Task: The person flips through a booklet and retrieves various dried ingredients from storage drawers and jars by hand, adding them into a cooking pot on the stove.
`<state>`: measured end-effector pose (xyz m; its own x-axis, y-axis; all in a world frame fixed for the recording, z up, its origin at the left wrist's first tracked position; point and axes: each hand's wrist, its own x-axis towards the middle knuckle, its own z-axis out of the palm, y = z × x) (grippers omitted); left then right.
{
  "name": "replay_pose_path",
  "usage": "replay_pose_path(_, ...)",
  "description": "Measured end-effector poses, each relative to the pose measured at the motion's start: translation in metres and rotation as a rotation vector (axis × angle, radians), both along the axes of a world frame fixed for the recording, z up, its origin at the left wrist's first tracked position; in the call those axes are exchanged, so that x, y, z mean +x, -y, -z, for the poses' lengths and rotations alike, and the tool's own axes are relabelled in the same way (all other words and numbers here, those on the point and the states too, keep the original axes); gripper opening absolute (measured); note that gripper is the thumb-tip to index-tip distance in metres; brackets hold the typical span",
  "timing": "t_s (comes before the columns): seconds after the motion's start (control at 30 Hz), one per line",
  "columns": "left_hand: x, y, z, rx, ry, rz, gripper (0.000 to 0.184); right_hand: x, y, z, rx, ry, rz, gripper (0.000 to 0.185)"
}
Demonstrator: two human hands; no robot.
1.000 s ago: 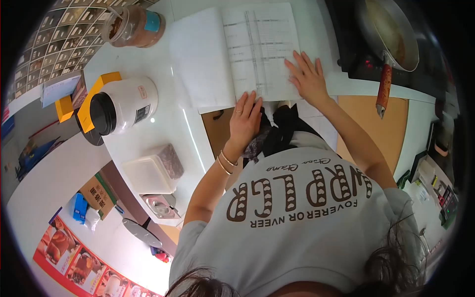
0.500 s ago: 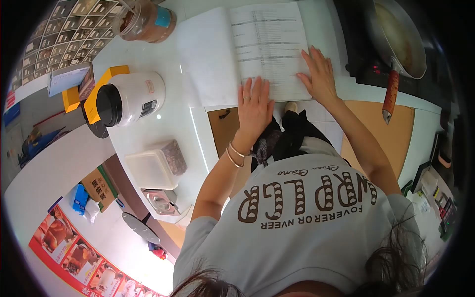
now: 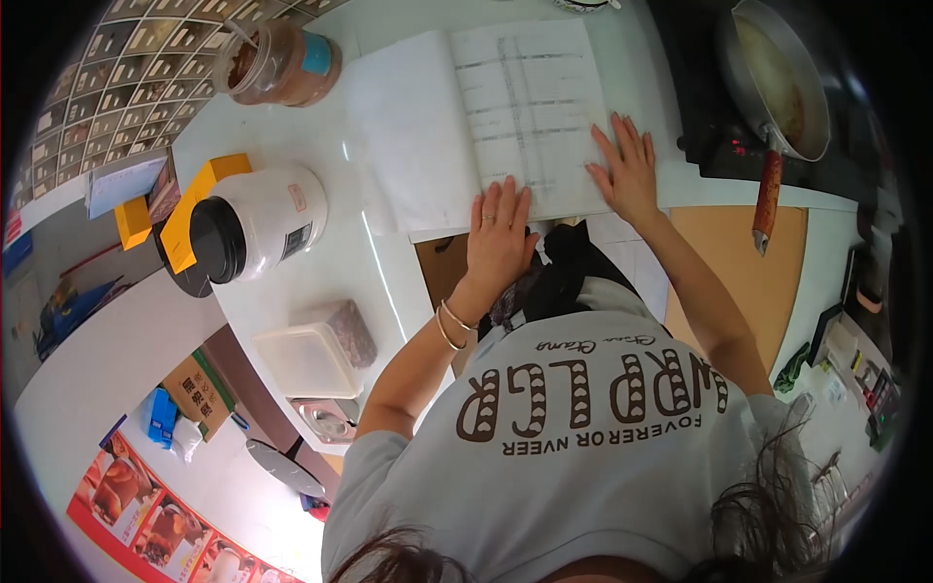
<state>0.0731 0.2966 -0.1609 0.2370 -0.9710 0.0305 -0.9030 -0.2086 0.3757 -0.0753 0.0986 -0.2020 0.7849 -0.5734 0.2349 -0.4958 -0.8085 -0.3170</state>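
Both palms down, head view. Open booklet (image 3: 535, 117), upper centre of frame. Left hand (image 3: 499, 243) at its near edge, fingers slightly parted; right hand (image 3: 632, 183) at right edge, thumb spread: likely steadying pages. Forearms angle inward. Pan (image 3: 773, 83), upper right; handle (image 3: 768, 199) overhangs counter (image 3: 637, 83), perhaps for easy grasping.

Upper left, a gridded panel (image 3: 126, 83) was glimpsed; centre-left, the pale countertop (image 3: 355, 257) was streaked with light! Right of centre, floor tiles (image 3: 637, 257) were bordered by a tan panel (image 3: 748, 253); lower left was flooded with white glare (image 3: 287, 520).
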Motion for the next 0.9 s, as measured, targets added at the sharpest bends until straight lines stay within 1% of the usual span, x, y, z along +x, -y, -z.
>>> replay_pose_path(0.07, 0.007, 0.008, 0.003, -0.028, -0.009, 0.011, 0.065, 0.000, 0.000, -0.002, 0.021, -0.013, 0.004, 0.052)
replay_pose_path(0.13, 0.020, 0.024, 0.012, -0.126, -0.021, 0.009, 0.061, 0.001, 0.000, -0.005, 0.024, -0.014, 0.007, 0.052)
replay_pose_path(0.27, 0.047, 0.077, 0.011, -0.176, 0.020, -0.034, 0.063, 0.002, -0.001, -0.007, 0.050, -0.029, 0.012, 0.051)
replay_pose_path(0.37, 0.063, 0.108, 0.010, -0.138, 0.080, -0.060, 0.068, 0.002, 0.000, -0.008, 0.048, -0.025, 0.014, 0.050)
replay_pose_path(0.43, 0.070, 0.122, 0.008, 0.003, 0.056, -0.055, 0.077, 0.002, 0.000, -0.009, 0.053, -0.024, 0.021, 0.050)
replay_pose_path(0.47, 0.072, 0.126, 0.006, 0.003, 0.058, -0.054, 0.077, 0.002, 0.000, -0.009, 0.060, -0.023, 0.027, 0.049)
replay_pose_path(0.53, 0.074, 0.134, 0.002, 0.163, 0.110, -0.044, 0.087, 0.002, 0.000, -0.009, 0.064, -0.015, 0.030, 0.048)
replay_pose_path(0.57, 0.075, 0.137, 0.000, 0.163, 0.113, -0.041, 0.087, 0.002, 0.000, -0.009, 0.069, -0.008, 0.032, 0.048)
replay_pose_path(0.63, 0.076, 0.144, -0.003, 0.252, 0.082, -0.047, 0.094, 0.002, 0.000, -0.010, 0.069, 0.002, 0.033, 0.047)
replay_pose_path(0.9, 0.076, 0.149, -0.004, 0.285, 0.094, -0.054, 0.099, 0.003, 0.001, -0.012, 0.077, 0.003, 0.032, 0.047)
